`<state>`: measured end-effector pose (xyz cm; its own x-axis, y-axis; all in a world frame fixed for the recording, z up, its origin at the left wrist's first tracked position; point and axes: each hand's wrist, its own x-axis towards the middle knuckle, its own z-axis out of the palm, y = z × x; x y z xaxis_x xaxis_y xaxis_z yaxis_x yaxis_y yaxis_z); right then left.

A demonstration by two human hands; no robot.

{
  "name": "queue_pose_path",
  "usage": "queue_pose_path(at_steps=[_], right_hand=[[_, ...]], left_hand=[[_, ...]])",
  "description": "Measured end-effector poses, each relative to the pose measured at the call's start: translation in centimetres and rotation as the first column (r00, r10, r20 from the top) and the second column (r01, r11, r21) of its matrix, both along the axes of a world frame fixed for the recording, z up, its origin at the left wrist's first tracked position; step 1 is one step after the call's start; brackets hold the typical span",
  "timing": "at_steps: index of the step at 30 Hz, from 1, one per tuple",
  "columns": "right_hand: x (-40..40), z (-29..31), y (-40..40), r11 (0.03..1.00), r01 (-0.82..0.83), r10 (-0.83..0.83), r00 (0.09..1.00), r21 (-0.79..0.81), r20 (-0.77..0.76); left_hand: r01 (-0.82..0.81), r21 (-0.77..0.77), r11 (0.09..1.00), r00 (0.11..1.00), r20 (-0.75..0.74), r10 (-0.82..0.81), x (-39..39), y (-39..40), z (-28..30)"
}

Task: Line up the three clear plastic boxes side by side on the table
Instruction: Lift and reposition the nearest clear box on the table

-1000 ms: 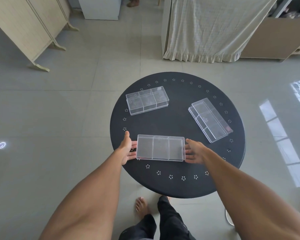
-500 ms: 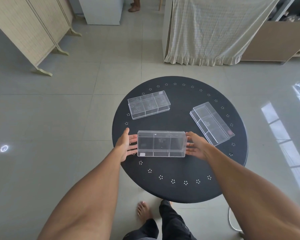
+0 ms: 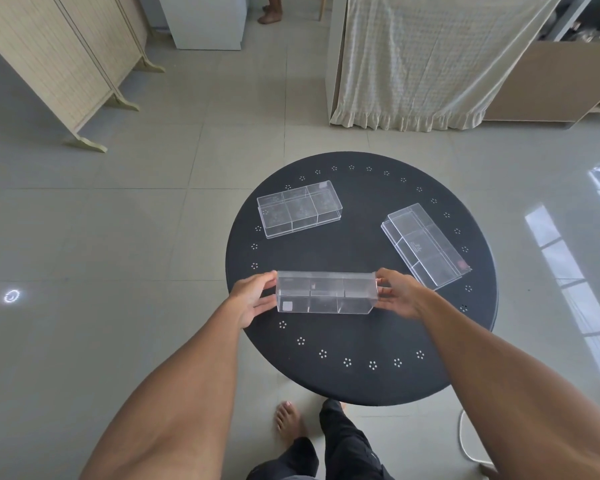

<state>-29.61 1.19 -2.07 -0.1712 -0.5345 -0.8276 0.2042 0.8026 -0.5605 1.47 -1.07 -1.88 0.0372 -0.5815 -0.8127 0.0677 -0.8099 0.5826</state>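
Three clear plastic boxes with inner dividers are over a round black table (image 3: pixel 361 368). The near box (image 3: pixel 324 292) is lifted off the tabletop and tipped on its long side, held at its two short ends: my left hand (image 3: pixel 252 297) grips the left end, my right hand (image 3: pixel 399 296) the right end. A second box (image 3: pixel 298 208) lies flat at the back left of the table, slightly skewed. The third box (image 3: pixel 425 244) lies at the right, angled diagonally toward the table's edge.
The table has a ring of small punched holes near its rim. A folding screen (image 3: pixel 59 64) stands on the tiled floor at far left, a curtained cabinet (image 3: pixel 423 57) behind the table. My bare foot (image 3: pixel 288 420) and dark trouser leg are under the near edge. Another person's foot (image 3: pixel 271 15) shows at the top.
The near box lay flat on the table between my hands a second ago; both hands have since lifted it and tipped it up onto its long side. The other two boxes stayed put.
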Motion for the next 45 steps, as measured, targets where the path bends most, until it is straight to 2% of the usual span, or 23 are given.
queue_pose_path(at_steps=[5,10,13,30,36,41,45], right_hand=[[-0.5,-0.3,-0.4,0.999,-0.040,0.040,0.999,0.008,0.001],[-1.3,-0.8,-0.2,0.977,-0.160,0.167,0.985,0.143,-0.041],[-1.4,-1.0,-0.2,0.973,-0.161,0.166,0.986,0.166,-0.014],[-0.6,-0.9,-1.1,0.996,-0.065,0.069,0.996,-0.067,0.061],[-0.2,-2.4,-0.8,0.996,-0.036,0.039,0.998,-0.079,0.041],[0.0,-2.7,-0.5,0.994,-0.037,0.039,0.999,-0.099,0.024],[0.1,-2.9,-0.4,0.995,-0.036,0.036,0.999,-0.094,-0.009]], left_hand=[[0.029,0.035,0.999,0.999,0.026,-0.030,-0.1,-0.2,-0.3],[0.082,0.069,0.994,0.996,0.031,-0.084,-0.1,-0.1,0.4],[0.096,0.068,0.993,0.995,0.030,-0.098,-0.5,-0.3,0.9],[0.005,0.032,0.999,0.999,0.053,-0.007,0.0,-2.0,0.1],[-0.060,0.043,0.997,0.998,0.031,0.059,0.3,-1.6,-1.7],[-0.097,-0.010,0.995,0.994,0.046,0.098,-0.1,-1.0,-2.2],[-0.078,-0.034,0.996,0.987,0.136,0.082,-0.2,-0.8,-2.1]])
